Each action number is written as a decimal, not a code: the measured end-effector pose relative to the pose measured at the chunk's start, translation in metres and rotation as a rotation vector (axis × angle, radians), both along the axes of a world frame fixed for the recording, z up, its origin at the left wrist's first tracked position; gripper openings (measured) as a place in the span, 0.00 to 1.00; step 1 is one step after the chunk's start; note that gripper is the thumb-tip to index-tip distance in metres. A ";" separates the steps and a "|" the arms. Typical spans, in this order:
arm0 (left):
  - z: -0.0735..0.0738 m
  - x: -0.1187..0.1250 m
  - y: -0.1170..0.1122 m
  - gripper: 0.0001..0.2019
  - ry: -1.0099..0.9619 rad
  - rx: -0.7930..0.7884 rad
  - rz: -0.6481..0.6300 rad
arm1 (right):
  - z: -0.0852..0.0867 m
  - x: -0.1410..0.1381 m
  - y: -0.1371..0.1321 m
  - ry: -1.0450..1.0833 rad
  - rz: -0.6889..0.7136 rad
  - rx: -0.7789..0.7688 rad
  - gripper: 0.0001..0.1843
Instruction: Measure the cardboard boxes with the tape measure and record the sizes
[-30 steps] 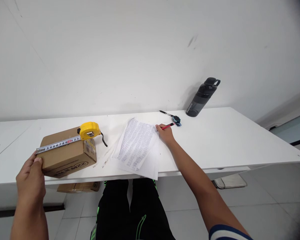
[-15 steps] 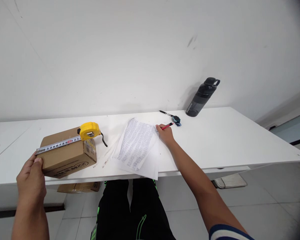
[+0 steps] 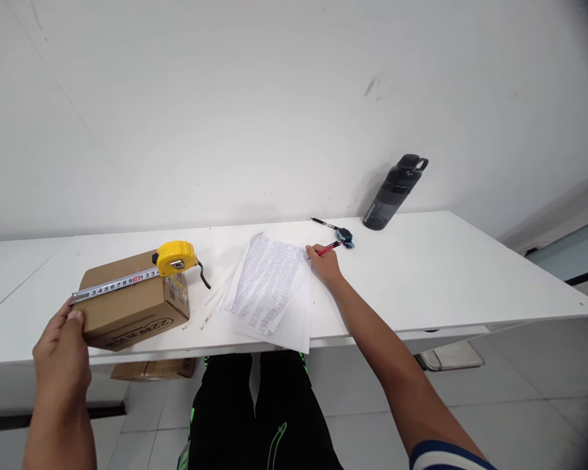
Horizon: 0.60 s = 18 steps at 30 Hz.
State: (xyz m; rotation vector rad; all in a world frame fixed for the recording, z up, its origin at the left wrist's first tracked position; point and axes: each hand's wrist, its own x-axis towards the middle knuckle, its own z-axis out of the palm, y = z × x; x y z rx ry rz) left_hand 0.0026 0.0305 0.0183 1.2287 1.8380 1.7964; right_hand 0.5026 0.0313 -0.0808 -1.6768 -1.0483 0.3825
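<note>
My left hand (image 3: 63, 346) is closed on the left end of a brown cardboard box (image 3: 127, 313), thumb against the near side. Its fingertips are at the end of a metal tape blade drawn out along the top of the box. The yellow tape measure (image 3: 175, 258) rests at the box's right end, its black strap hanging over the side. My right hand (image 3: 325, 264) is closed round a red pen (image 3: 329, 248) at the upper right edge of a sheet of paper (image 3: 269, 281) covered in dense writing. The pen's tip is hidden by the fingers.
Both work areas lie on a white table (image 3: 411, 281) against a wall. Behind my right hand are a black pen (image 3: 325, 223) and a small dark blue object (image 3: 345, 237). A dark bottle (image 3: 394, 194) stands near the wall. Another carton (image 3: 154, 369) is under the table.
The view has shifted very slightly. Both hands, the box and the tape measure stay in place, and the red pen's upper end has tilted a little.
</note>
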 end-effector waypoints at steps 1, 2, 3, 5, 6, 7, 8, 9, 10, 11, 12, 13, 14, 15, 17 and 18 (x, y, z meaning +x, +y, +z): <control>-0.001 0.000 0.000 0.24 -0.004 0.004 -0.002 | 0.000 0.000 0.000 0.003 -0.003 0.002 0.21; -0.001 -0.001 0.001 0.24 -0.009 0.010 -0.006 | -0.001 0.000 0.000 0.004 -0.006 0.002 0.22; -0.002 -0.002 0.002 0.24 -0.014 0.011 -0.012 | -0.001 0.000 0.000 0.005 -0.009 0.001 0.22; -0.005 -0.004 0.003 0.23 -0.011 0.010 -0.011 | 0.000 0.000 0.000 0.005 -0.022 0.000 0.23; -0.006 -0.005 0.004 0.23 -0.007 0.008 -0.005 | 0.000 0.000 0.000 0.004 -0.033 -0.001 0.23; -0.007 -0.006 0.004 0.23 0.002 0.005 -0.003 | 0.000 0.000 0.000 0.003 -0.045 -0.003 0.23; -0.007 -0.006 0.004 0.23 0.010 0.006 -0.002 | 0.001 -0.001 0.000 0.001 -0.055 -0.005 0.23; -0.008 -0.007 0.004 0.23 0.014 0.012 -0.003 | 0.002 -0.001 -0.001 0.000 -0.060 -0.008 0.23; -0.008 -0.007 0.004 0.23 0.013 0.016 -0.007 | 0.003 -0.001 -0.001 -0.001 -0.060 -0.011 0.23; -0.008 -0.007 0.004 0.23 0.009 0.016 -0.014 | 0.004 -0.001 -0.001 -0.001 -0.053 -0.015 0.22; -0.008 -0.007 0.003 0.23 0.009 0.015 -0.016 | 0.004 -0.001 -0.002 0.001 -0.040 -0.018 0.22; -0.007 -0.007 0.002 0.24 0.011 0.014 -0.017 | 0.004 -0.001 -0.002 0.004 -0.026 -0.021 0.22; -0.007 -0.006 0.002 0.24 0.015 0.013 -0.017 | 0.004 -0.001 -0.002 0.008 -0.015 -0.025 0.22; -0.006 -0.005 0.001 0.24 0.022 0.012 -0.018 | 0.004 0.000 -0.003 0.012 -0.011 -0.028 0.22; -0.005 -0.003 0.001 0.23 0.026 0.017 -0.019 | 0.003 0.001 -0.002 0.019 -0.022 -0.034 0.22; -0.004 -0.002 0.001 0.23 0.020 0.016 -0.019 | 0.003 0.002 -0.002 0.021 -0.028 -0.036 0.22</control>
